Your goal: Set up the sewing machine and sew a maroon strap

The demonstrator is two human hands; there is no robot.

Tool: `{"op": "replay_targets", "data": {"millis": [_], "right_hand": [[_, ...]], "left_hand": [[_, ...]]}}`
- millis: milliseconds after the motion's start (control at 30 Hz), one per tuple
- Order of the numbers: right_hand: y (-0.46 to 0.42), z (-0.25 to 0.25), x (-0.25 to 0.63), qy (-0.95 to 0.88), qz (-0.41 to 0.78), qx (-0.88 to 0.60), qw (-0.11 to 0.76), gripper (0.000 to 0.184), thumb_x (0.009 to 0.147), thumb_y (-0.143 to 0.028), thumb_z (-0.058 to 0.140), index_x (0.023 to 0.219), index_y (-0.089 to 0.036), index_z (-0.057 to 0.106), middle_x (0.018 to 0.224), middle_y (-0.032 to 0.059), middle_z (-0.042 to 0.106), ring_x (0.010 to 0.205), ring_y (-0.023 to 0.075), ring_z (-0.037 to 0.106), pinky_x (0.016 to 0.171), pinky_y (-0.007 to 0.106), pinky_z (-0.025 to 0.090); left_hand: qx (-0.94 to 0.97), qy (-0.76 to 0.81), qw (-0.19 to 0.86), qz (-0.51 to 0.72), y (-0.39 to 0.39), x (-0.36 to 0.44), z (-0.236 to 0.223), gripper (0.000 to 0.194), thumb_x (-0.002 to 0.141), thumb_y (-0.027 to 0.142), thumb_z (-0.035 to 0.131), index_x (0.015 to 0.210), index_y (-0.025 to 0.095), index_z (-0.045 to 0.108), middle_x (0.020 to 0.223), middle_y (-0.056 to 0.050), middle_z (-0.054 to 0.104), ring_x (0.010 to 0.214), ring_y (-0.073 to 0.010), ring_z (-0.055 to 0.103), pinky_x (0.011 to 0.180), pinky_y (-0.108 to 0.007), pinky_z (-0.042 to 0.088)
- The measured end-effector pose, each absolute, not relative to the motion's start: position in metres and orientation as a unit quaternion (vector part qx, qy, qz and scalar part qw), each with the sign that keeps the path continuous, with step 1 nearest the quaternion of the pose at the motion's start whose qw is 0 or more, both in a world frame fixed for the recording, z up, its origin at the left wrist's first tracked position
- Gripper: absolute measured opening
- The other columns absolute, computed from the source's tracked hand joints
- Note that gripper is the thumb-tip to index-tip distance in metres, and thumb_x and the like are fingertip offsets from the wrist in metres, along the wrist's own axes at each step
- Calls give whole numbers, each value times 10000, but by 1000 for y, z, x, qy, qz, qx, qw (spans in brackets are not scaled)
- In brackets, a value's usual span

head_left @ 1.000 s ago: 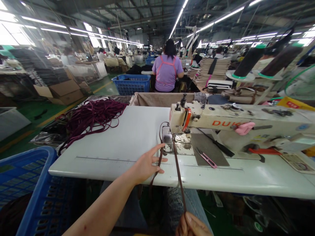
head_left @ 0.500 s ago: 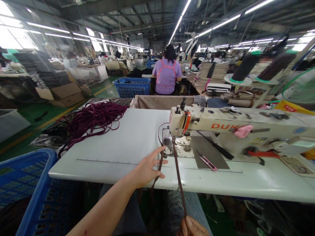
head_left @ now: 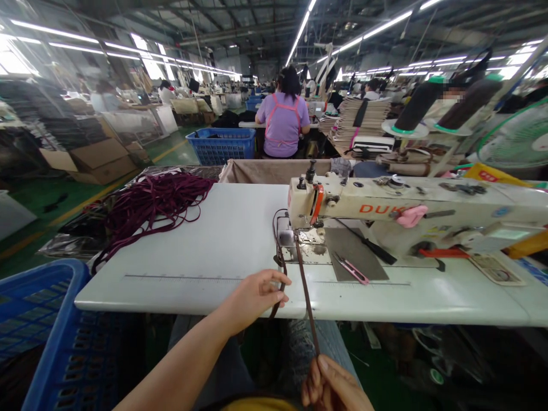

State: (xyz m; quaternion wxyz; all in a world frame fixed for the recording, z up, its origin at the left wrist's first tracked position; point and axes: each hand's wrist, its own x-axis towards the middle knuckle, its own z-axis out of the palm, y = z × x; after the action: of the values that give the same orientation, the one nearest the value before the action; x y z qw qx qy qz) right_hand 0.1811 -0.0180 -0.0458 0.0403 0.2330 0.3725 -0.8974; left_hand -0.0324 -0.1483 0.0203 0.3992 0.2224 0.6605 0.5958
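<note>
A narrow dark brown strap (head_left: 305, 285) runs from under the presser foot of the sewing machine (head_left: 342, 200) toward me, across the table's front edge. My right hand (head_left: 334, 383) pinches it below that edge, and the strap looks taut. On the machine's left side, another length of strap (head_left: 281, 260) loops out and hangs down over the table. My left hand (head_left: 259, 294) has its thumb and fingers curled round this length, just left of the taut one. Thread snips (head_left: 354, 270) with pink handles lie on a grey-brown sheet (head_left: 377, 268) beside the machine bed.
A heap of maroon straps (head_left: 158, 202) covers the white table's (head_left: 180, 291) far left corner. A blue basket (head_left: 71, 279) stands at the left edge. Thread cones (head_left: 422, 105) rise behind the machine, near a green fan (head_left: 514, 137). A person (head_left: 283, 117) sits ahead.
My left hand has drawn back slightly, its spread fingers now closing round the strap. My right hand still pinches the taut length and shows a little higher. The whole view has shifted slightly.
</note>
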Motion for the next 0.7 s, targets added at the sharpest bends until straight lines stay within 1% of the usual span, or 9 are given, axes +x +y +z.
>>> {"op": "replay_targets", "data": {"millis": [133,233,300,333,400,467,533,600,700], "right_hand": [[-10,-55,182,425,-863,261,79,579,833,-720,711,759,-151,631,720,91,660,607,140,561,477,215,266],[-2,-60,184,530,-793,297,37,572,878,-723,637,1012,-168,670,974,135,707,838,228,664,508,230,397],[4,-57,183,648,-700,297,-54,540,901,-664,642,1192,-209,638,1135,129,679,1040,274,659,669,294,531],[6,-52,182,709,-641,276,-103,492,928,-603,641,1253,-234,615,1192,116,656,1094,270,641,774,325,554],[9,-33,176,807,-535,193,-162,388,997,-440,589,1350,-280,574,1262,92,608,1157,242,598,950,358,526],[10,-6,168,859,-481,97,-144,388,1030,-302,513,1417,-317,532,1279,77,576,1173,218,571,1004,364,498],[10,19,159,885,-456,31,-90,354,1021,-225,491,1352,-311,584,1199,67,578,1126,210,571,984,363,491],[11,33,153,892,-448,9,-57,222,1010,-221,520,1165,-272,671,1066,56,581,1026,207,579,910,355,490],[22,31,155,875,-478,31,-66,147,1012,-289,570,979,-234,702,949,46,570,926,198,575,828,337,474]], "left_hand": [[234,629,408,619,-153,-21,19,294,899,399,655,1039,176,525,851,-40,684,710,-167,682,685,-295,508],[215,639,401,621,-157,-12,19,316,884,373,651,1048,208,437,842,-18,692,625,-162,672,609,-273,484],[210,651,425,593,-160,-7,22,310,869,354,644,1058,200,452,836,-31,711,589,-153,652,579,-259,458],[214,657,443,572,-162,-4,25,295,862,348,639,1054,190,482,848,-44,722,580,-146,639,573,-256,450],[243,669,475,516,-164,1,33,245,856,332,624,1027,163,576,844,-54,729,604,-143,626,594,-258,455],[295,686,483,457,-165,4,43,200,859,311,612,967,153,668,792,-36,715,656,-147,618,638,-259,459],[345,701,467,414,-164,6,53,177,866,301,610,905,164,715,748,-11,686,702,-147,606,671,-251,444],[376,714,436,398,-163,3,59,176,872,313,613,850,171,715,767,0,666,727,-141,584,683,-246,420],[364,739,398,404,-165,-9,59,220,870,376,623,825,170,686,784,0,629,734,-147,551,670,-250,398]]}}
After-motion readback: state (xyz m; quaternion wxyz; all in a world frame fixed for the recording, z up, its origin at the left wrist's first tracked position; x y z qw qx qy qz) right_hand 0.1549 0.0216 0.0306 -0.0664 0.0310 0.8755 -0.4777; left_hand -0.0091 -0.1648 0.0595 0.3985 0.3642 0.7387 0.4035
